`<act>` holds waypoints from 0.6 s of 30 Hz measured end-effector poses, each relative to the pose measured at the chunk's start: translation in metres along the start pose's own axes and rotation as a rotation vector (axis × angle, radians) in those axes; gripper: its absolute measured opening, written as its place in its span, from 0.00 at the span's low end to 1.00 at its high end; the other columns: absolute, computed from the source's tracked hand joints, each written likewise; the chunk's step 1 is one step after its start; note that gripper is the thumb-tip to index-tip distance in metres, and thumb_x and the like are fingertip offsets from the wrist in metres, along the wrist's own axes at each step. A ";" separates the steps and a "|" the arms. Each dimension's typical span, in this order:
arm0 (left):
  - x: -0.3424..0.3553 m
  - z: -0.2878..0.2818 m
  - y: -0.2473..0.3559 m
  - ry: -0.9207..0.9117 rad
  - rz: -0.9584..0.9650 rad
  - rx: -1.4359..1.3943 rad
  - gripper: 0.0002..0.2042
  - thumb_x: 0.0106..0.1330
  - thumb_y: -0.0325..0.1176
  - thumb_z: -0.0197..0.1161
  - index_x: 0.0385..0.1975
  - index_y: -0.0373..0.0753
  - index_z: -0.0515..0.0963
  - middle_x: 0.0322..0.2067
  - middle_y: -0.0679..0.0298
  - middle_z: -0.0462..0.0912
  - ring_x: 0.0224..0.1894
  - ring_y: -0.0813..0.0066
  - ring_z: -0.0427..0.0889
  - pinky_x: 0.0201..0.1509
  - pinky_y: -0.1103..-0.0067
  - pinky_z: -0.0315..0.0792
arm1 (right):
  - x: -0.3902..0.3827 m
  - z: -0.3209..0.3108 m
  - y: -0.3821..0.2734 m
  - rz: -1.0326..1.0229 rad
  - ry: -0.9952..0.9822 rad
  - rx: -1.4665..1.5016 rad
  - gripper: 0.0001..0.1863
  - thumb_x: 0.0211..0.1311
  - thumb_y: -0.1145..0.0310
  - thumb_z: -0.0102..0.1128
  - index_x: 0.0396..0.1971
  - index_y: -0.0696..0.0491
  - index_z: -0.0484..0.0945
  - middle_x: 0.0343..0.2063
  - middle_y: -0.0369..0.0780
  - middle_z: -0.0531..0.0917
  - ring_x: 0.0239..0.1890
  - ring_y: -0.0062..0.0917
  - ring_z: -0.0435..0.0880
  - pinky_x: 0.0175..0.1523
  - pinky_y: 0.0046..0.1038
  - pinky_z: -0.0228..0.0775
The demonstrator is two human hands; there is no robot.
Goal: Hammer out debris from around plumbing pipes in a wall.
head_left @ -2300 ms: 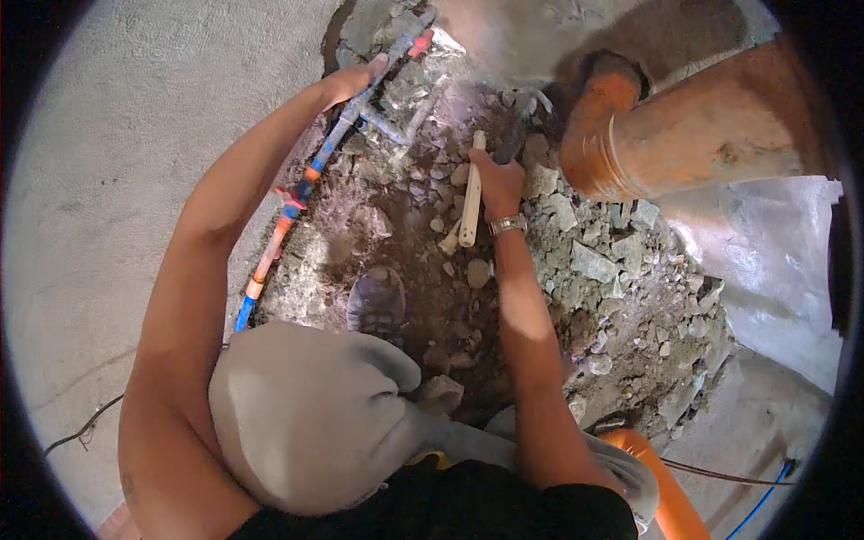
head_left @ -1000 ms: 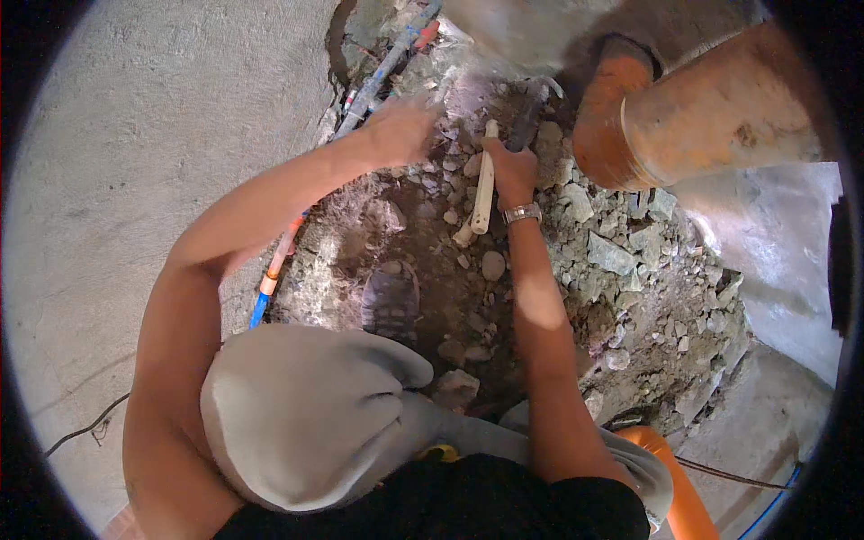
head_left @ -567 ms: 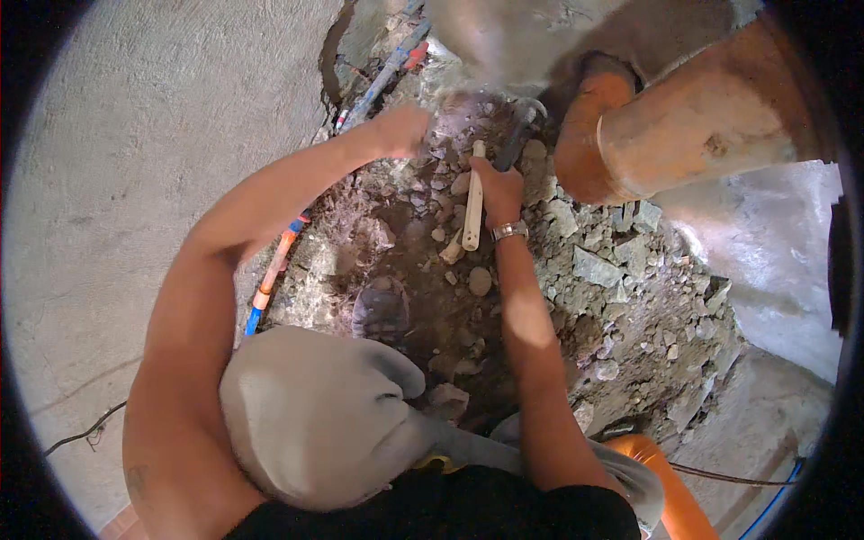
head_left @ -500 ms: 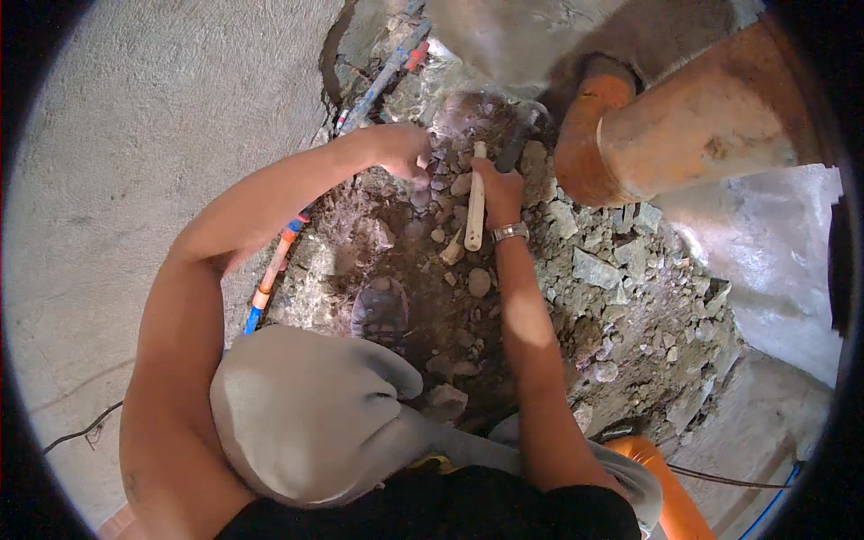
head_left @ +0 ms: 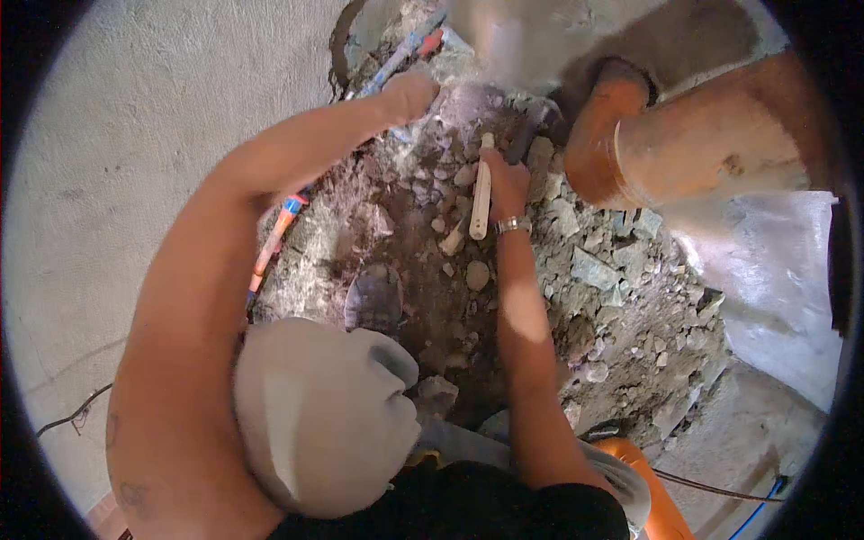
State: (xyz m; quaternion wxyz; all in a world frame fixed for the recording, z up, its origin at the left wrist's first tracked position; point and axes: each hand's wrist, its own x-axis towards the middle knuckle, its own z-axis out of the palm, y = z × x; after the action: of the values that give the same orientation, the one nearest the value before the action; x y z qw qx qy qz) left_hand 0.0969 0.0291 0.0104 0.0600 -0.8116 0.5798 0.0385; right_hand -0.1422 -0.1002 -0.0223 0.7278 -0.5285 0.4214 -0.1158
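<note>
My right hand point(head_left: 508, 184) is closed round a pale stick-like handle point(head_left: 482, 193) with a small hole at its near end. A dark bar-shaped piece point(head_left: 524, 137) shows just beyond that hand; whether it belongs to the same tool I cannot tell. Farther up and to the left, my left hand point(head_left: 412, 95) is curled, its fingers turned under and slightly blurred. It lies beside a grey-blue pipe point(head_left: 387, 74) at the edge of the broken ground. Loose stones and soil point(head_left: 432, 193) spread between and below both hands.
A large orange pipe with an elbow point(head_left: 594, 148) enters the ground at upper right. A thin orange and blue pipe point(head_left: 274, 238) runs along the left edge of the dug area. Rubble point(head_left: 598, 270) lies at right beside a pale sheet point(head_left: 774, 288). My trousered knee point(head_left: 324, 414) is in front.
My left hand has moved up and slightly left, away from the stones toward the grey-blue pipe. The right hand keeps its hold on the pale handle and has barely shifted.
</note>
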 end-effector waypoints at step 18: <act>-0.094 -0.008 0.087 -0.364 -0.389 -0.064 0.29 0.64 0.34 0.55 0.65 0.32 0.59 0.65 0.35 0.57 0.63 0.32 0.65 0.58 0.55 0.72 | 0.005 -0.022 -0.007 -0.019 0.018 -0.010 0.17 0.48 0.60 0.72 0.27 0.60 0.81 0.21 0.39 0.82 0.18 0.23 0.80 0.22 0.28 0.72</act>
State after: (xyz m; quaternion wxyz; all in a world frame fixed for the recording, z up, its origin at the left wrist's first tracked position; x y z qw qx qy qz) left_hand -0.0161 0.0884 0.0267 0.1439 -0.8890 0.3912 0.1897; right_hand -0.1534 -0.1206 -0.0201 0.7203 -0.5348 0.4234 -0.1255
